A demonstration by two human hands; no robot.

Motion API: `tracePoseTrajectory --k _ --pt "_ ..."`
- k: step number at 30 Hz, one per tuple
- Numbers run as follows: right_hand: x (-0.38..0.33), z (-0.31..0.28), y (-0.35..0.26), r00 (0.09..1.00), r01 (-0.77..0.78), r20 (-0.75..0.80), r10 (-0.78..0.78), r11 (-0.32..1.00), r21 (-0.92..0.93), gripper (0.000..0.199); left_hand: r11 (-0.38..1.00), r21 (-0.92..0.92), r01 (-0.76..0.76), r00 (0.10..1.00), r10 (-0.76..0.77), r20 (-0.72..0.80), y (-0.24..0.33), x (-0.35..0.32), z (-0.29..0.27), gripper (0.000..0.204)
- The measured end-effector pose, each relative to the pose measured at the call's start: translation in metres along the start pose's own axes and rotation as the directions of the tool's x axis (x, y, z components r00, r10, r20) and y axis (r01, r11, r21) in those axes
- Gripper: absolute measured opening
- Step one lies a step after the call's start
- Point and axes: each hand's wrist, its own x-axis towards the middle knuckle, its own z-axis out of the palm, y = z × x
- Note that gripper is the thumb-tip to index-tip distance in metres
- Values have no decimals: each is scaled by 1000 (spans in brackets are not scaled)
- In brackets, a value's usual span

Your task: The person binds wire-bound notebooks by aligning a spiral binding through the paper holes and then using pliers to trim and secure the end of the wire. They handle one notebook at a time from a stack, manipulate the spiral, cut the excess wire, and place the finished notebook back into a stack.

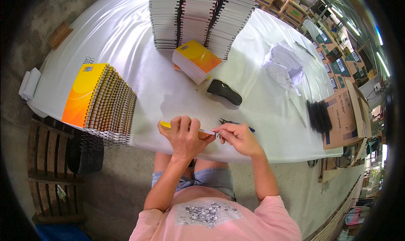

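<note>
At the table's near edge, my left hand (184, 139) wraps round a thin notebook (166, 124) with a yellow and orange cover, held almost edge-on. My right hand (242, 139) is at the notebook's right end, fingertips pinched on a short dark bit of spiral wire (217, 135). How far the wire runs through the page edge is hidden by my fingers. Just beyond my right hand lie cutting pliers (228, 122) with dark blue handles. Farther off rests a black rounded oblong object (224, 92); its kind is unclear.
Yellow-orange notebooks (86, 93) with spirals pile up at left. At the back, tall stacks (164, 21) stand behind a small pile of notebooks (197, 60). Crumpled paper (283, 66), a loose spiral (297, 113), bunched black spirals (319, 116) and a cardboard box (342, 114) are to the right.
</note>
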Motion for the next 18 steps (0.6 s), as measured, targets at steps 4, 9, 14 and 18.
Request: tracePoseTrajectory --k 4,9,14,18 --pt "1 3 -21 989 -149 -25 147 981 -127 26 999 39 3 1000 -4 25 -6 -6 1 51" --pt "-5 1 -12 987 63 -119 -107 944 -323 24 997 2 -82 990 81 115 -12 -8 -13 41" --pt "-1 2 -10 999 7 -48 -19 975 -223 24 998 -36 -56 990 60 131 -13 -8 -15 36" --pt "0 -1 -3 962 182 -144 -230 940 -289 21 997 -64 -36 988 46 150 -9 -1 -17 34"
